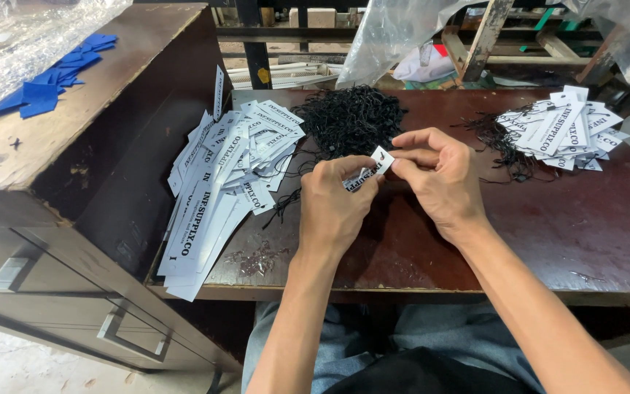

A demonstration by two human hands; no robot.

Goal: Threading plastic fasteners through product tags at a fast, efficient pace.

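Dark wooden table (585,241), left hand (333,204) and right hand (435,175) both pinched on one white tag (373,166).

Tag (368,174) mostly covered by left hand (333,208); only one corner is seen. Fingertips of right hand (435,175) are tucked behind the tag edge, so the grip cannot be made out. Whether a string is pinched: too small to tell. Lower tags of left pile (213,190) are buried under upper ones. Both forearms and lap are cut off by bottom edge. Clutter beyond table (585,241) is veiled by plastic sheet (402,29).
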